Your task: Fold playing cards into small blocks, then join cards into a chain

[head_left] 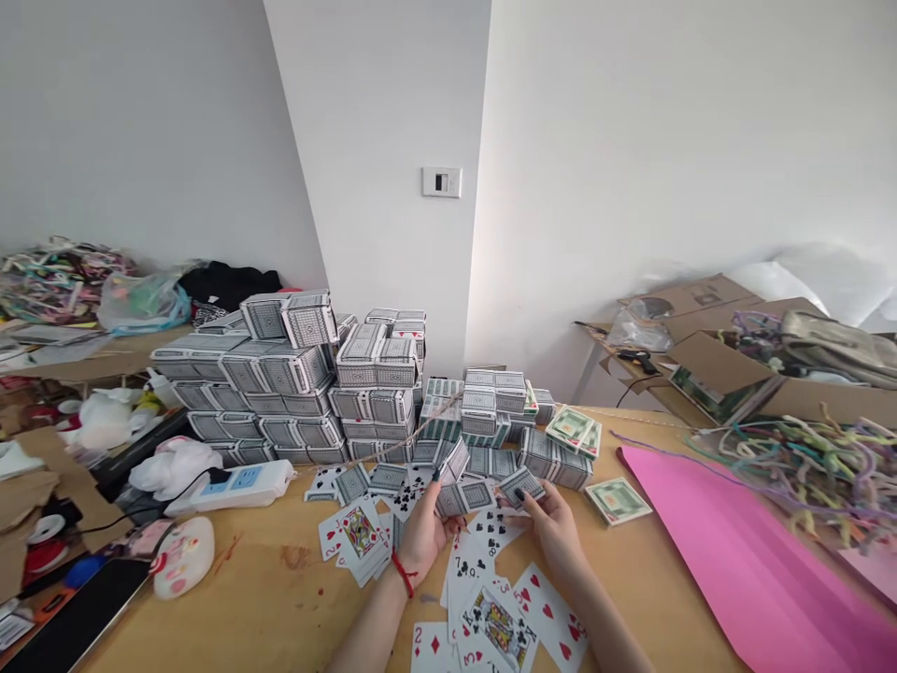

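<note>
My left hand (pixel 422 536), with a red string bracelet at the wrist, is closed on a small pack of playing cards (pixel 454 465) whose grey patterned backs show. To its right, my right hand (pixel 556 529) pinches a few playing cards (pixel 522 484), also back side up; how many is unclear. Loose face-up cards lie below and between the hands, among them a king of clubs (pixel 496 624) and a five of hearts (pixel 550 612). More loose cards, with a jack of diamonds (pixel 361 531), spread left of my left hand. Some fingertips are hidden behind the cards.
Tall stacks of card blocks (pixel 277 365) stand at the back left, with lower blocks (pixel 557 458) behind the hands. Green-backed packs (pixel 617 500) and pink paper (pixel 757 570) lie right. A power strip (pixel 242 486), phone (pixel 77 617) and white mouse-shaped object (pixel 183 558) are left.
</note>
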Demonstrator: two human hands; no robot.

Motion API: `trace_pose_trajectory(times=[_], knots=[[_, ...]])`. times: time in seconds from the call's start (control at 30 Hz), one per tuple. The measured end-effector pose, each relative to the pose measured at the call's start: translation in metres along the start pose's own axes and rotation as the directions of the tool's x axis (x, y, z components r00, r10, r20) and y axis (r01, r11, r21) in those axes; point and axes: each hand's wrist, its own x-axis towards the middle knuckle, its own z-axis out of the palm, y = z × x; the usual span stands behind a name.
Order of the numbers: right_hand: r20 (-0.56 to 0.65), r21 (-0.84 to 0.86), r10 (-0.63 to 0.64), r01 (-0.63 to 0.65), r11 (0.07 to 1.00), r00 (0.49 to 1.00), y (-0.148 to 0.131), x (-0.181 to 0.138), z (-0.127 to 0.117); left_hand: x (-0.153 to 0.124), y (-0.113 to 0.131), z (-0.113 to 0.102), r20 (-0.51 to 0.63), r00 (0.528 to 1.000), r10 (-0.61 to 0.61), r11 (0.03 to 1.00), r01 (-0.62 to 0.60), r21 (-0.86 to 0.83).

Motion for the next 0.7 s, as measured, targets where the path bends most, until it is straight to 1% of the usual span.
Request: trace_pose_trajectory(times=[0.1, 0.23, 0.4, 0.57, 0.7], knots=[[0.065, 0.009, 0.0, 0.0, 1.0, 0.998, -0.0016, -0.0025, 0.0047, 0.002, 0.0, -0.0001, -0.033, 0.999, -0.009, 0.998, 0.008, -0.058], [0.117, -0.015, 0.008, -0.006, 1.0, 0.993, -0.0001, -0.0012, 0.0056, 0.0039, -0.0002, 0.0005, -0.068, 0.998, -0.009, 0.997, 0.004, -0.074], [0.107, -0.004, 0.011, -0.01, 1.0, 0.994, 0.0009, 0.0002, 0.0043, 0.0027, 0.0, 0.0023, -0.088, 0.996, 0.003, 0.997, -0.009, -0.072], [0.093, -0.021, -0.006, 0.008, 1.0, 0.996, 0.0009, 0.0009, 0.0055, 0.0005, 0.0017, 0.0048, -0.066, 0.998, -0.002, 0.999, -0.002, -0.052], [0.101, -0.035, -0.019, 0.022, 0.999, 0.995, 0.0006, 0.0009, 0.0072, 0.0013, 0.001, 0.0057, -0.1, 0.995, 0.016, 1.0, -0.018, -0.02]])
